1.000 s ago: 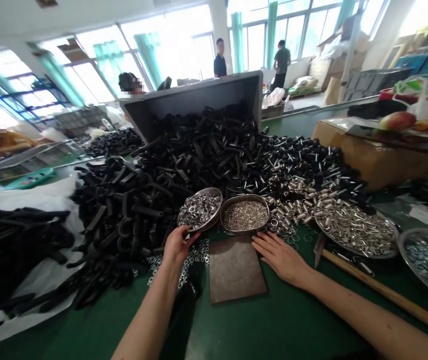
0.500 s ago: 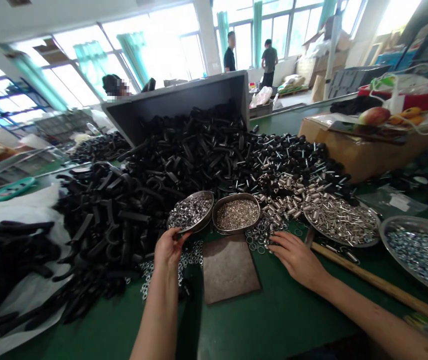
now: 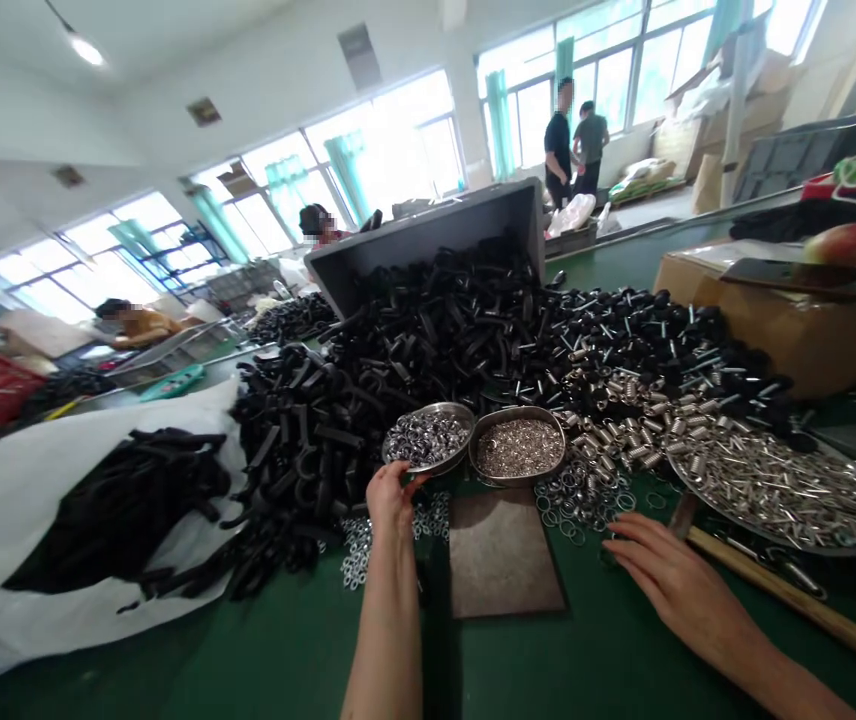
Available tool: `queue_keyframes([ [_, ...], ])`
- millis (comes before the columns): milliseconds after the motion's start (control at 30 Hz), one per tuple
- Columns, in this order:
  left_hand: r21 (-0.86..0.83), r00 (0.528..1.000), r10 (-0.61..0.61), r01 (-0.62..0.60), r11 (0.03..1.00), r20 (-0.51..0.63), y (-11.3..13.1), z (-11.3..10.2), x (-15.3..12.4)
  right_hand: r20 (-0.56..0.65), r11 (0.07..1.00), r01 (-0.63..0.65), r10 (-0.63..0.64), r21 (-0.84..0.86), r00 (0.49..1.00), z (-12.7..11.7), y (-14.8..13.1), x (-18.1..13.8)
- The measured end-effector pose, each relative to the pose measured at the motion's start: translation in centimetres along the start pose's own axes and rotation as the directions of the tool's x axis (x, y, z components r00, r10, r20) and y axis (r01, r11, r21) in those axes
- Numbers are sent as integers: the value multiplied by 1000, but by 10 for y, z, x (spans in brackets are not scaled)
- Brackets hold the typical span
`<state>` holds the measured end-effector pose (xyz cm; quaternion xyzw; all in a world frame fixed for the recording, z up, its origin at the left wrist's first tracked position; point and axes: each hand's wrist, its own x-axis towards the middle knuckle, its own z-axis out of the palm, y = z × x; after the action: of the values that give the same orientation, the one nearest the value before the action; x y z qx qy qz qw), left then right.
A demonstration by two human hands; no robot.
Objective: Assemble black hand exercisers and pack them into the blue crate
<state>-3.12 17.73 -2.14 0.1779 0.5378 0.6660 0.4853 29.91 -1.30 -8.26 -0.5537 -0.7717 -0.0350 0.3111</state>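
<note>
My left hand (image 3: 392,497) grips the near rim of a round metal bowl (image 3: 465,455) of small shiny metal parts. Touching that bowl on its right is an oval metal tin (image 3: 482,468) filled with tiny metal pieces. My right hand (image 3: 664,568) is palm down with fingers stretched out, just right of a scatter of metal rings (image 3: 569,505); its fingertips are close to the green tabletop, and anything beneath them is hidden. Between my hands lies a flat square metal plate (image 3: 503,555). Small washers (image 3: 359,555) are strewn beside my left wrist.
Black curved plastic parts (image 3: 428,340) spill from a tilted grey crate (image 3: 428,235). Springs (image 3: 623,420) and a dish of metal pins (image 3: 780,490) stand right, behind a wooden-handled hammer (image 3: 788,580). A cardboard box (image 3: 780,320) is back right; a white sack (image 3: 98,430) left. Several people are in the background.
The view has turned left and up. The bowl, still in my left hand, appears more level. My right hand has drawn slightly back from the metal rings.
</note>
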Motion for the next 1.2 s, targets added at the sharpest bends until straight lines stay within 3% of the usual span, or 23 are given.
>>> queue_keyframes([
  [233,8,989,-130,130,991,68,13,-5,-12,-20,988,-26,30,150,999,-1,-23,24],
  [333,19,977,-166,165,986,136,20,-10,-28,-46,974,-52,63,220,997,-10,-43,41],
  [433,51,944,-195,189,981,267,28,-14,-54,-153,965,-72,114,254,982,-21,-58,54],
  [567,148,835,-329,293,944,441,27,-15,-102,-324,967,23,63,253,944,-36,-65,53],
  [667,213,725,-474,427,879,500,9,-12,-138,-379,962,110,-7,249,925,-46,-60,39],
  [733,269,639,-576,518,812,510,-10,-9,-158,-466,957,128,8,259,885,-52,-54,26],
  [833,352,503,-716,637,686,485,-38,1,-177,-563,954,70,111,290,819,-59,-41,11],
  [933,404,377,-788,703,586,487,-55,19,-185,-494,935,-55,235,351,837,-65,-25,9],
  [1067,412,316,-785,713,567,534,-63,42,-184,-459,922,-174,329,347,825,-72,-8,19],
  [1200,424,304,-769,692,584,562,-67,43,-184,-488,925,-141,310,352,816,-70,-4,13],
])
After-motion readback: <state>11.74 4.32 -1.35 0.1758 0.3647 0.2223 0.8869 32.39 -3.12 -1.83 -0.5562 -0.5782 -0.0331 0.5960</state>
